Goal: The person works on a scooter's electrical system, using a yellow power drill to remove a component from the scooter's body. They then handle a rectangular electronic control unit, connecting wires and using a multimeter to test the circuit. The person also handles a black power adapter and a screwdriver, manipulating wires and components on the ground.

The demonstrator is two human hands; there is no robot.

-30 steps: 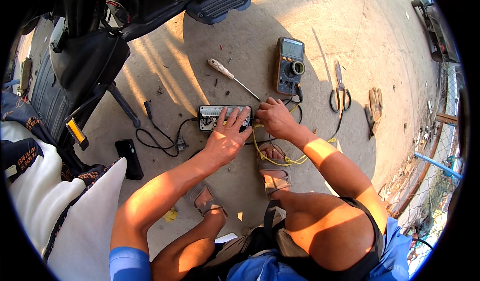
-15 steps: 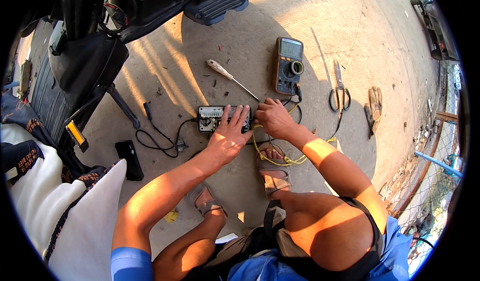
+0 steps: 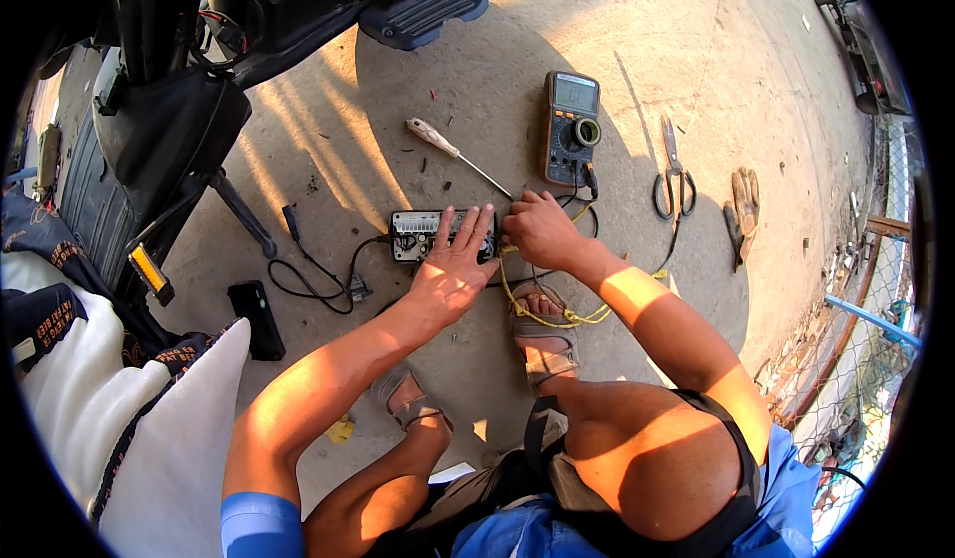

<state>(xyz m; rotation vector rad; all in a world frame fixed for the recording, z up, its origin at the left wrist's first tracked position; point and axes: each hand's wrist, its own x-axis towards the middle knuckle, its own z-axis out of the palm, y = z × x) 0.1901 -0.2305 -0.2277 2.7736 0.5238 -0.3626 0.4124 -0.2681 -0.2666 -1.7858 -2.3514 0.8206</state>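
Note:
An opened black box with a circuit board inside (image 3: 418, 223), perhaps a charger, lies on the concrete floor between my hands. My left hand (image 3: 453, 278) rests on it with the fingers stretched out flat over the board's right part. At the box's right end my right hand (image 3: 540, 235) is closed, fingertips pinched together; what they grip is hidden. Yellow wire (image 3: 587, 320) loops beneath and beside that hand. Just beyond the hand is the tip of a screwdriver (image 3: 435, 138). A multimeter (image 3: 570, 125) with its display lit lies farther off, a roll of tape (image 3: 587, 132) on its dial.
Scissors (image 3: 674, 175) and a work glove (image 3: 743, 215) lie to the right. A black cable (image 3: 310, 289) curls left of the box, near a black phone (image 3: 257, 319). A motorbike (image 3: 169, 130) stands at the upper left, with white cloth (image 3: 149, 429) below it. Wire fencing (image 3: 846, 399) borders the right side.
Both hands keep nearly the same pose on and beside the box. The whole view has shifted very slightly.

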